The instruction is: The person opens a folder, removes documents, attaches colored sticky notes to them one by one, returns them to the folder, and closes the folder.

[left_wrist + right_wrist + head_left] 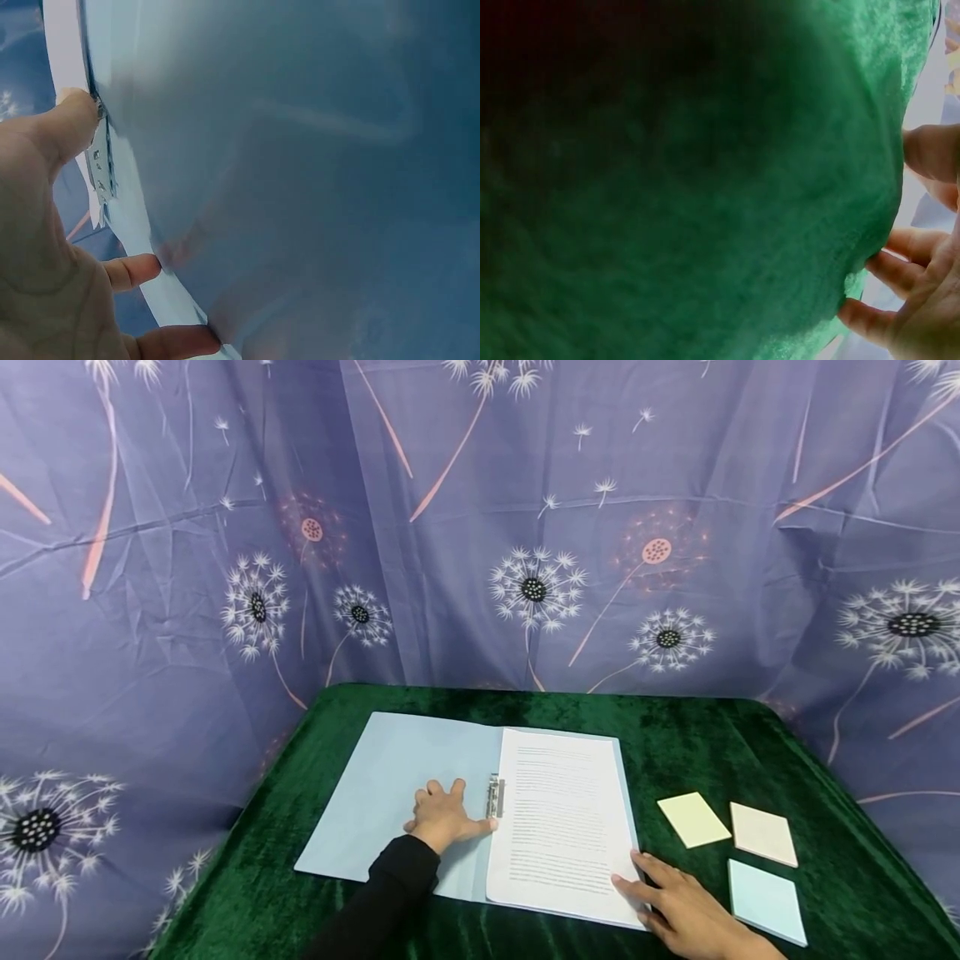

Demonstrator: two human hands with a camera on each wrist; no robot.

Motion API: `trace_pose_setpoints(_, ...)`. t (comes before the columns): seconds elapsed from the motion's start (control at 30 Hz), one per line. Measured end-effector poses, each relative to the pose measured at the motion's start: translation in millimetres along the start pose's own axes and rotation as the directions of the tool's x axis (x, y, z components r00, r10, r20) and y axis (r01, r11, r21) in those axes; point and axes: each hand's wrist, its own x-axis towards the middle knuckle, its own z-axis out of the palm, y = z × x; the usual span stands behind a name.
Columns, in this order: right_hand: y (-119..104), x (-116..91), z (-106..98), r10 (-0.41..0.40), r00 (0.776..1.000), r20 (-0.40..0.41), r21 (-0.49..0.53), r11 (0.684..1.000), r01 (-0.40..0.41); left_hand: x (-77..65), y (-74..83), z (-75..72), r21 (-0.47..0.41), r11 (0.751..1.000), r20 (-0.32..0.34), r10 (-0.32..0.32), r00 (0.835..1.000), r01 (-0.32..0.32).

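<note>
A light blue folder [375, 777] lies spread on the table, its metal clip [495, 797] near the fold. On its right side rests a stack of printed paper [558, 818]. My left hand [441, 817] rests on the bare left cover with fingers spread, and its thumb touches the lower end of the clip. In the left wrist view the thumb [75, 124] lies at the clip and two fingertips touch the blue cover. My right hand [678, 902] rests at the lower right edge of the paper, fingers extended. In the right wrist view its fingertips touch the green cloth beside the sheets.
Right of the folder lie three sticky note pads: a yellow pad [693, 819], a cream pad [763, 833] and a light blue pad [767, 902]. Green velvet cloth [675, 735] covers the table. A purple dandelion-print curtain [450, 568] hangs behind and at both sides.
</note>
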Motion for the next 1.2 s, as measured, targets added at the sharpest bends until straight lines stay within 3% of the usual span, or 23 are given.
trace_pose_setpoints(0.23,2,0,1,-0.022,1.000,-0.014,-0.009,1.000,0.022,4.7,-5.7,-15.1,-0.069,0.995,0.079,0.082,0.993,-0.077)
trace_pose_setpoints(0.53,1,1,1,0.005,1.000,0.016,0.038,0.999,-0.005,4.7,-7.4,-20.5,-0.159,0.984,0.123,0.094,0.988,-0.074)
trace_pose_setpoints(0.73,0,1,2,-0.008,1.000,-0.025,0.044,0.999,0.010,2.3,-9.3,-22.3,-0.116,0.987,0.158,0.129,0.979,-0.111)
trace_pose_setpoints(0.93,3,1,1,-0.010,0.999,-0.036,0.067,0.998,0.013,-10.8,-16.6,-20.6,-0.067,0.978,0.197,0.206,0.959,-0.196)
trace_pose_setpoints(1.1,3,11,-7,0.086,0.996,-0.010,0.212,0.974,-0.082,-23.9,-21.1,-19.0,-0.005,0.967,0.204,0.250,0.946,-0.254)
trace_pose_setpoints(1.2,0,20,-13,0.226,0.974,-0.008,0.352,0.912,-0.209,-28.4,-21.6,-14.0,0.038,0.964,0.193,0.250,0.949,-0.262)
